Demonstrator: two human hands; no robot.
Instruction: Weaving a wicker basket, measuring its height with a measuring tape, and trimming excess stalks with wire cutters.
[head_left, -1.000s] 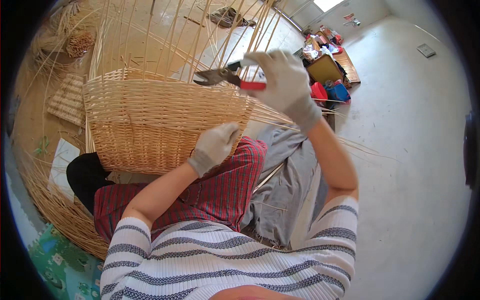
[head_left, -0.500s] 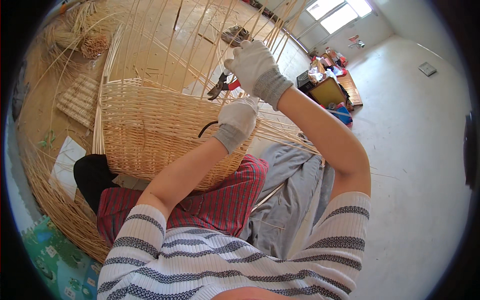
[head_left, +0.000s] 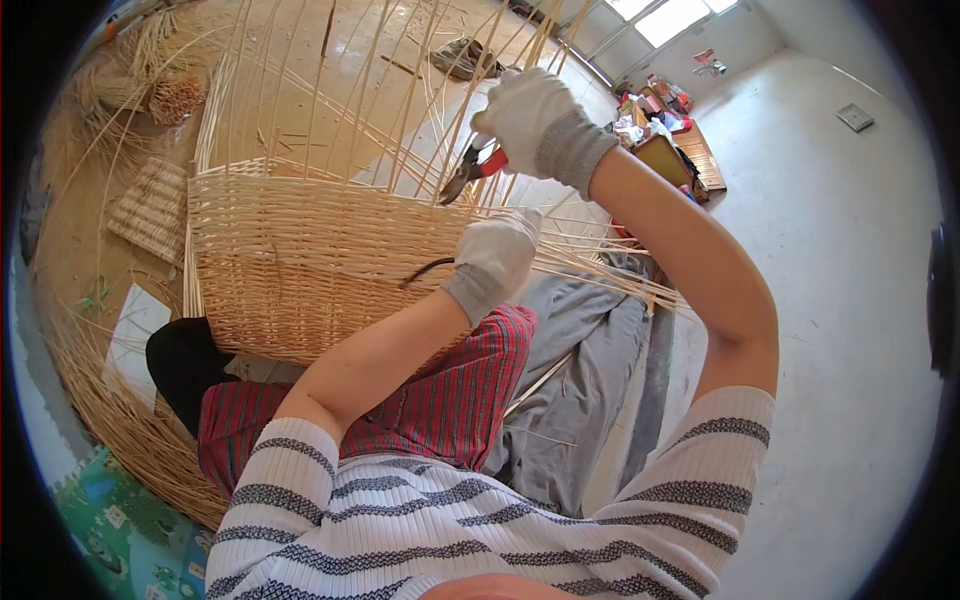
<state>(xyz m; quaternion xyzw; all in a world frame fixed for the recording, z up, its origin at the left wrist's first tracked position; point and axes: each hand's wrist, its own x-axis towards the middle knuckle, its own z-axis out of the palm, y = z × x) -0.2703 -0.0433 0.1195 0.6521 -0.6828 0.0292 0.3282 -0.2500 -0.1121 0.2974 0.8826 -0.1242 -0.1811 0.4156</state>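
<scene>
A large wicker basket [head_left: 320, 250] of pale woven canes rests on my lap, with long upright stakes [head_left: 345, 110] rising from its rim. My right hand [head_left: 535, 120], in a white glove, grips red-handled pruning shears [head_left: 465, 180], their dark blades pointing down at the rim near the right corner. Just below, my gloved left hand [head_left: 498, 250] is closed at that corner. A thin curved black piece [head_left: 428, 270] sticks out of it. The left fingertips are partly hidden. Loose canes [head_left: 600, 262] spread to the right beyond this hand.
A woven panel [head_left: 150, 212] and bundles of cane [head_left: 175, 98] lie on the floor at left, with a long cane heap [head_left: 120, 430] nearer. Dark shoes [head_left: 465, 58] lie beyond the basket. Boxes and bags [head_left: 665, 150] stand at far right. Grey cloth [head_left: 565, 390] lies beside my lap.
Both hands have moved to the right relative to the basket, the shears and black piece moving with them. My left hand has also dropped slightly.
</scene>
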